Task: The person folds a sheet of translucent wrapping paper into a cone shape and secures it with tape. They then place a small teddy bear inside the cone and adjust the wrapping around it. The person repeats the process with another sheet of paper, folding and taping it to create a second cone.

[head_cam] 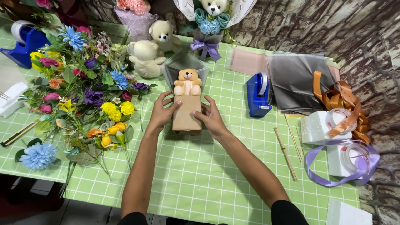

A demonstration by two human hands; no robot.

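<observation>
A small tan teddy bear (188, 81) sits on top of a brown paper-wrapped block (187, 117) in the middle of the green checked table (196, 175). My left hand (160, 112) presses the block's left side. On the right side, my right hand (212, 118) grips it. A sheet of grey wrapping paper (183, 62) lies under and behind the bear.
Artificial flowers (83, 91) are heaped at the left. White teddy bears (150, 48) and a bear bouquet (210, 25) stand at the back. A blue tape dispenser (258, 96), grey sheets (296, 81), wooden sticks (286, 154), orange ribbon (343, 102) and purple ribbon (333, 166) lie right.
</observation>
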